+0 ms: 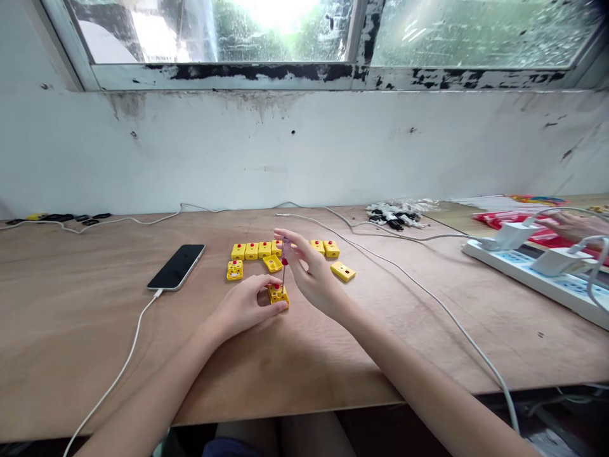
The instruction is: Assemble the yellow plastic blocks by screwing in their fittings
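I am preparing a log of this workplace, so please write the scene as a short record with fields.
Left hand: steadies a yellow block on the table
Right hand: holds a screwdriver
Screwdriver: nearly upright, its tip at the block
Beyond the hands: a row of yellow blocks with red tops, partly hidden by the right hand
Left side: phone, screen dark, cable plugged in
Right side: power strip with plugs; another person's hand behind it
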`<state>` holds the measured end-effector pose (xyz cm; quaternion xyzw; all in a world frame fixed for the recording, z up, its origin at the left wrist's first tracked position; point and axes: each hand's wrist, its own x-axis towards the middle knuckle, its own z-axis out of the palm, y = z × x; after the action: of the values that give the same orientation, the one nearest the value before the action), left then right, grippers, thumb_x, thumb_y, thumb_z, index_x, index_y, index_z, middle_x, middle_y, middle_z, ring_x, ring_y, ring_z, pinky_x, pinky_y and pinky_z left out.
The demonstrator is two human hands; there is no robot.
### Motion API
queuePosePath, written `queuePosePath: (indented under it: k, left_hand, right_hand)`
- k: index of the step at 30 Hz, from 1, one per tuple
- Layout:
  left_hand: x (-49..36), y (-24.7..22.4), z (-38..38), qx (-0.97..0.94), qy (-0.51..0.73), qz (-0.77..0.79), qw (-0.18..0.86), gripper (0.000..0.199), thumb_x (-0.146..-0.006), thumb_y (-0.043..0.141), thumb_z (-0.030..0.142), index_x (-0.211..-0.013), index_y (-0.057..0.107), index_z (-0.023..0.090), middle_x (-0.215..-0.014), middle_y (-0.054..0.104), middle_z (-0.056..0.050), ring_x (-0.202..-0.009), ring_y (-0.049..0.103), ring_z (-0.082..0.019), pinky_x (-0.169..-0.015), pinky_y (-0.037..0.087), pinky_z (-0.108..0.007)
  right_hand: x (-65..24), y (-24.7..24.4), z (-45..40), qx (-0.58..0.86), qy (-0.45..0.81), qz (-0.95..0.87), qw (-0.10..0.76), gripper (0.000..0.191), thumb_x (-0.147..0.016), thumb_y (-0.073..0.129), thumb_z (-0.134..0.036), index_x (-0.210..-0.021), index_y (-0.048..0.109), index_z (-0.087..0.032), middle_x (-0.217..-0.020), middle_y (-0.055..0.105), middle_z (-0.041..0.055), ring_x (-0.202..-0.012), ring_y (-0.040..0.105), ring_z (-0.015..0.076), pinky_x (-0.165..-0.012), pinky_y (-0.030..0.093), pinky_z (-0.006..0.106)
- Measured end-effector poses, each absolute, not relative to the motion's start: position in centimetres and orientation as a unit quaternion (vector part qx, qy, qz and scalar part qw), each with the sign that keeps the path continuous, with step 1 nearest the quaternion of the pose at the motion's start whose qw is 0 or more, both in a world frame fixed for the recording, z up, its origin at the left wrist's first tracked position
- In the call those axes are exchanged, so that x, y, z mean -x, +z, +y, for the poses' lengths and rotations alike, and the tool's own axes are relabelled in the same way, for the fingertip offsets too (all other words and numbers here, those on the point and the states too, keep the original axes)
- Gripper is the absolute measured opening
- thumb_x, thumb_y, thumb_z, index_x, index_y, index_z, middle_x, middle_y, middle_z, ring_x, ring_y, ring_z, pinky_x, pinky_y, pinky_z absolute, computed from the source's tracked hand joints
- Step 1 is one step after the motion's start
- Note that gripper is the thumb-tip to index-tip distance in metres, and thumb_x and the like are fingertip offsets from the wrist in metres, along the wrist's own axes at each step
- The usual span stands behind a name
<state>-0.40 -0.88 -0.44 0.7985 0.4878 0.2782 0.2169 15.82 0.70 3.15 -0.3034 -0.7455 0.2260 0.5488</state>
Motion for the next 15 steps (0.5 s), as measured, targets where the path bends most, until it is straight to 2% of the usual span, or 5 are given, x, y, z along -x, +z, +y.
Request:
queuePosePath:
  k: [3,6,8,11,15]
  left_hand:
    - [0.5,-0.6,-0.8,-0.793,0.28,0.49,0.229,0.038,-0.075,0.065,0.044,-0.106,0.061,0.022,-0.103,0.065,-0.004,-0.086,0.061,-0.02,-0.075,0.048,-0.031]
    - [0.4,-0.5,-0.7,-0.789,0.282,0.488,0.245,0.037,-0.075,0.065,0.043,-0.105,0.062,0.023,-0.106,0.065,-0.003,-0.09,0.061,-0.02,-0.077,0.049,-0.031]
    - [0.4,-0.4,-0.7,-0.785,0.284,0.486,0.259,0.036,-0.075,0.066,0.042,-0.105,0.062,0.023,-0.107,0.065,-0.003,-0.093,0.061,-0.021,-0.079,0.048,-0.031]
    - [0.3,-0.3,-0.8,-0.78,0.288,0.486,0.268,0.036,-0.075,0.066,0.042,-0.104,0.062,0.023,-0.108,0.065,-0.003,-0.095,0.06,-0.02,-0.081,0.048,-0.03]
    - [0.4,-0.4,-0.8,-0.781,0.286,0.49,0.259,0.036,-0.075,0.066,0.043,-0.105,0.062,0.023,-0.105,0.065,-0.002,-0.091,0.061,-0.02,-0.078,0.048,-0.03]
  right_hand:
    - [-15.8,3.2,0.7,0.305,0.245,-0.733,0.557,0.028,-0.092,0.043,-0.026,-0.118,0.054,-0.025,-0.108,0.066,0.0052,-0.096,0.063,0.0164,-0.083,0.052,0.034]
    - [-15.8,3.0,0.9,0.359,0.177,-0.707,0.583,0.023,-0.088,0.05,-0.025,-0.108,0.059,-0.023,-0.094,0.068,0.0035,-0.078,0.064,0.015,-0.075,0.053,0.032]
    - [-15.8,2.8,1.2,0.362,0.144,-0.708,0.588,0.021,-0.086,0.052,-0.024,-0.105,0.061,-0.022,-0.088,0.067,0.0026,-0.075,0.063,0.0143,-0.073,0.053,0.031]
    - [-16.0,2.5,1.7,0.358,0.155,-0.707,0.59,0.023,-0.086,0.052,-0.027,-0.108,0.06,-0.022,-0.091,0.066,0.0033,-0.076,0.062,0.0141,-0.073,0.053,0.031]
    - [-16.2,2.4,2.0,0.32,0.257,-0.701,0.583,0.03,-0.091,0.042,-0.031,-0.118,0.054,-0.022,-0.103,0.065,0.0063,-0.091,0.063,0.0155,-0.076,0.053,0.031]
